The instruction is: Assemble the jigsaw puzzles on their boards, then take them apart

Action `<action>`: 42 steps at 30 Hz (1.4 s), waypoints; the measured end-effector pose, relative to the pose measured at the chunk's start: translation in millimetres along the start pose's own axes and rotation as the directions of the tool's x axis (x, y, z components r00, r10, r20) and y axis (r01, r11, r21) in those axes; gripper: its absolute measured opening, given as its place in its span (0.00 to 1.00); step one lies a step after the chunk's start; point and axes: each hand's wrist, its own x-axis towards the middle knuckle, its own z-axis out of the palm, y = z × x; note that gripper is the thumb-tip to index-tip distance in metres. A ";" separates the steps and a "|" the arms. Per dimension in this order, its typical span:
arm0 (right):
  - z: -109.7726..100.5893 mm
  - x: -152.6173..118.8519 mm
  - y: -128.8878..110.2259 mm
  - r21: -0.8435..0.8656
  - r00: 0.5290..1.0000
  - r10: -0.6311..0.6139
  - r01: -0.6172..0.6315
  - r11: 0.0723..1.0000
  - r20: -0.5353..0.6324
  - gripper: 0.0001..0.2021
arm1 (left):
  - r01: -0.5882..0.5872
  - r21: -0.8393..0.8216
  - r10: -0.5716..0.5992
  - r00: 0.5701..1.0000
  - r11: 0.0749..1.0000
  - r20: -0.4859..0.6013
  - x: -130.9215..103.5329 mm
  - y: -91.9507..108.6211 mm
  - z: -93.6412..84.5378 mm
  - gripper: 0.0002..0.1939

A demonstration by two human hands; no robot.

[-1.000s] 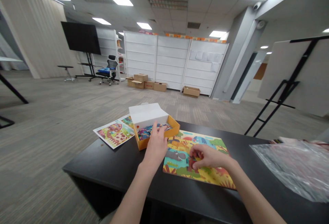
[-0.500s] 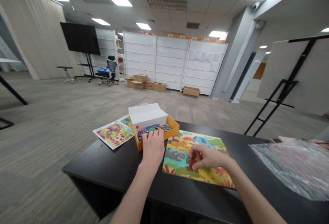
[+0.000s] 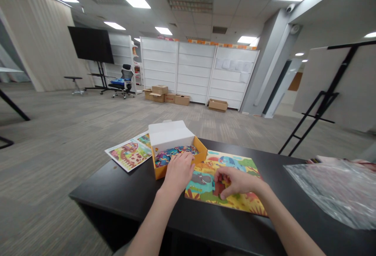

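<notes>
A yellow-orange box (image 3: 201, 149) with a raised white lid (image 3: 168, 132) stands on the dark table, holding many loose puzzle pieces (image 3: 173, 153). My left hand (image 3: 179, 171) grips its front wall, fingers curled over the rim beside the pieces. To the right lies a bright jigsaw puzzle (image 3: 241, 162) with cartoon animals, a grey hippo and a blue elephant among them. Above its middle, my right hand (image 3: 235, 180) is curled, thumb and fingers bent together. What those fingers hold is hidden. A reddish-brown patch (image 3: 219, 187) shows just beneath them on the puzzle.
Left of the box, a printed picture sheet (image 3: 129, 155) juts past the edge of the table (image 3: 123, 187). A clear plastic bag (image 3: 331, 193) lies at the right. Beyond stand a black-framed board stand (image 3: 319, 111), cardboard boxes (image 3: 160, 93), an office chair (image 3: 123, 81) and a screen (image 3: 91, 45).
The box has shifted slightly toward me and to the right, with my left hand on it; more pieces show inside. My right hand stays over the puzzle, its fingers moved only slightly.
</notes>
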 end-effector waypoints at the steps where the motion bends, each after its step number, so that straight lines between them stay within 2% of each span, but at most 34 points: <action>1: -0.3 -0.2 -0.4 -0.003 1.000 -0.001 0.001 1.000 0.001 0.22 | -0.001 -0.017 0.001 1.000 1.000 -0.026 0.7 -0.7 0.8 0.10; 5: -1.2 -1.3 -1.1 -0.039 1.000 -0.021 0.021 0.999 0.005 0.20 | 0.012 -0.081 -0.026 0.986 0.997 -0.167 2.7 -3.4 -0.9 0.16; 7: -1.3 -1.6 -0.7 -0.051 1.000 -0.028 0.028 0.998 0.005 0.20 | 0.035 -0.069 -0.045 0.986 0.997 -0.162 1.7 -4.8 -2.0 0.18; 10: -1.2 -1.1 0.2 -0.058 1.000 -0.016 0.015 0.998 -0.014 0.25 | 0.032 -0.013 -0.033 0.997 0.999 -0.074 -1.4 -6.1 -0.6 0.21; 12: -1.3 -0.8 0.4 -0.062 1.000 -0.016 0.015 0.998 -0.014 0.24 | 0.003 -0.026 -0.004 0.999 1.000 -0.052 -2.5 -6.8 0.5 0.18; 15: -1.9 -1.5 0.2 -0.064 0.999 -0.043 0.043 0.997 0.006 0.20 | -0.011 -0.121 -0.006 0.990 0.993 -0.142 -0.7 -12.8 -4.0 0.12; 17: -2.6 -3.2 -0.1 -0.074 0.998 -0.055 0.056 0.996 0.024 0.20 | -0.007 -0.185 -0.043 0.964 0.983 -0.262 1.2 -24.3 -12.3 0.10; 19: -2.9 -5.3 -0.3 -0.087 0.998 -0.052 0.055 0.995 0.037 0.22 | 0.015 -0.238 -0.114 0.908 0.971 -0.404 1.2 -42.6 -22.3 0.10; 21: -2.5 -6.8 -0.1 -0.051 0.997 -0.057 0.059 0.997 0.053 0.21 | 0.095 -0.278 -0.224 0.849 0.956 -0.479 -2.2 -65.1 -29.9 0.12; 23: -1.1 -7.0 0.3 0.033 0.995 -0.074 0.072 0.997 0.062 0.19 | 0.200 -0.361 -0.356 0.825 0.911 -0.440 -8.7 -87.2 -32.0 0.16; 26: 2.4 -4.5 0.7 0.223 0.991 -0.099 0.078 0.972 0.087 0.17 | 0.316 -0.516 -0.484 0.844 0.796 -0.230 -20.9 -111.8 -25.4 0.25; 29: 5.7 -0.8 1.2 0.459 0.983 -0.113 0.036 0.887 0.143 0.18 | 0.359 -0.624 -0.509 0.858 0.694 -0.072 -30.4 -123.6 -15.3 0.31; 31: 6.6 0.9 2.0 0.542 0.984 -0.131 0.046 0.839 0.120 0.18 | 0.347 -0.669 -0.485 0.874 0.658 -0.023 -33.6 -126.2 -11.1 0.32; 34: 6.7 3.2 1.3 0.572 0.989 -0.138 0.142 0.808 -0.050 0.17 | 0.325 -0.696 -0.455 0.891 0.640 -0.002 -34.0 -126.0 -9.4 0.31; 37: 7.7 12.1 -9.9 0.618 0.960 -0.025 0.199 0.761 -0.278 0.17 | 0.325 -0.725 -0.466 0.885 0.607 0.007 -31.1 -122.5 -9.2 0.31; 39: 9.4 25.9 -26.8 0.648 0.916 0.063 0.231 0.725 -0.397 0.17 | 0.342 -0.746 -0.497 0.867 0.571 0.017 -28.4 -118.4 -7.6 0.30; 42: 12.6 56.7 -62.2 0.639 0.875 0.061 0.300 0.708 -0.479 0.17 | 0.372 -0.783 -0.576 0.817 0.499 0.021 -23.5 -110.1 -2.5 0.26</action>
